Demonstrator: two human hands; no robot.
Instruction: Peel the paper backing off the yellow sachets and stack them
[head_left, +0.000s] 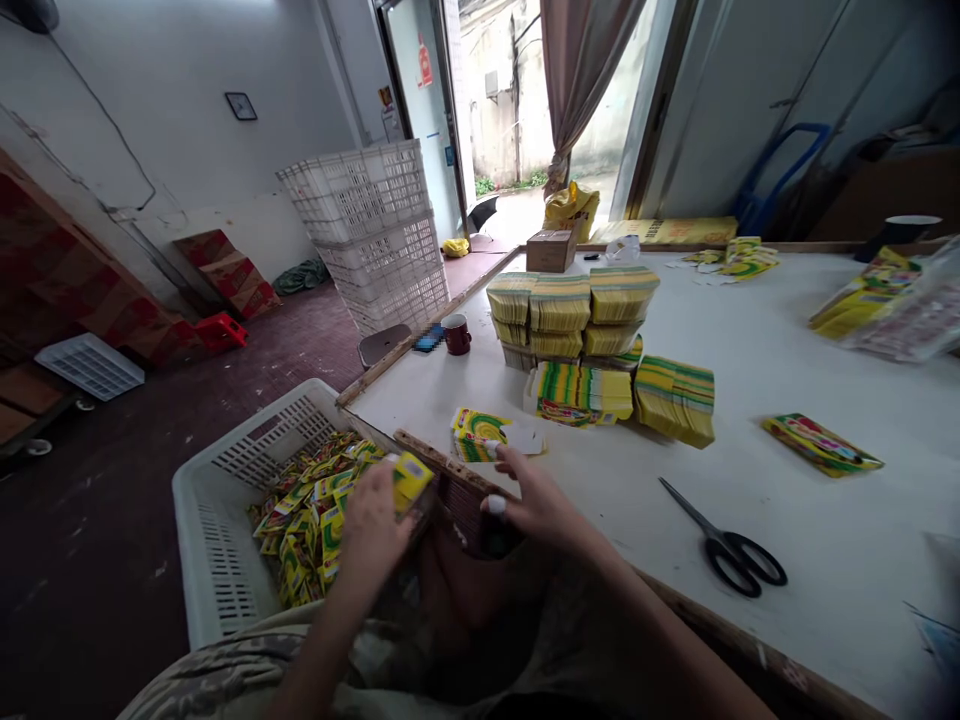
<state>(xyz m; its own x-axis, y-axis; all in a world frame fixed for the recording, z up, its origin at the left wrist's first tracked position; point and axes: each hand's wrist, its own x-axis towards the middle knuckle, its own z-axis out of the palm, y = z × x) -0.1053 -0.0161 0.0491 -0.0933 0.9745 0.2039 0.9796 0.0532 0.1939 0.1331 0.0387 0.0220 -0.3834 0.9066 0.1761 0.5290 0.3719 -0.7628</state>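
My left hand (373, 525) is closed around a small yellow carton (412, 478), above the near side of a white plastic crate (187, 520). Inside the crate lies a heap of yellow, green and red packets (311, 525). My right hand (534, 500) is over the table's wooden edge, thumb and fingers apart, with nothing visible in it. White coverings show on its thumb and one fingertip. Just beyond those fingertips, a few flat yellow cartons (477, 432) are fanned on the white table (585, 500); whether a finger touches them I cannot tell.
Stacks of flat cartons (559, 305) stand behind, with bundles (675, 398) in front. Black scissors (731, 555) and a filled packet (821, 444) lie to the right. A dark red mug (455, 335) stands near the left edge. Tall white crates (375, 225) are stacked on the floor.
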